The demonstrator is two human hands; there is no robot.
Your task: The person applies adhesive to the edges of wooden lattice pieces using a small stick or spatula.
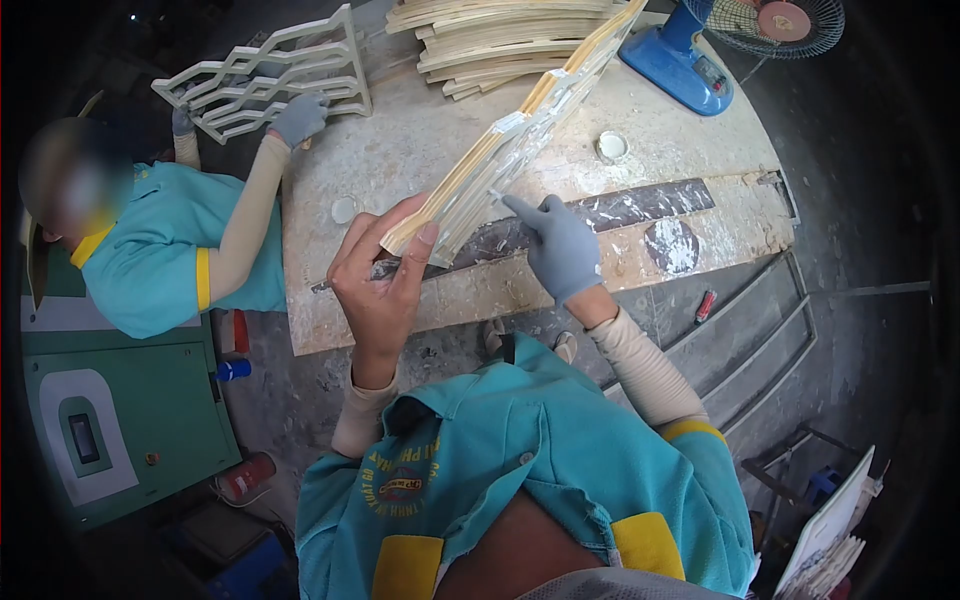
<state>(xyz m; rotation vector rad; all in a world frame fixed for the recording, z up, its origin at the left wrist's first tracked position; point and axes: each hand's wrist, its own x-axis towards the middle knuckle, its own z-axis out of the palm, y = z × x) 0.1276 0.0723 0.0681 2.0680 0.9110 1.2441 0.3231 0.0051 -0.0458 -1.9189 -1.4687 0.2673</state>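
Observation:
My bare left hand (380,275) grips the lower end of a bundle of long, thin wooden strips (500,150). The bundle slants up and to the right over the worktable (690,150), with white filler smeared on its side. My right hand (565,250) wears a grey glove. Its index finger is stretched out towards the filler-marked side of the strips, while the other fingers are curled. Whether the fingertip touches the wood cannot be made out. Below the bundle, a dark, white-stained strip (640,205) lies along the table.
A co-worker (170,240) at the left holds a white wooden lattice (270,80). Stacked curved wood pieces (500,40), a blue fan base (680,65), a small white pot (612,147) and a round stained disc (671,246) are on the table.

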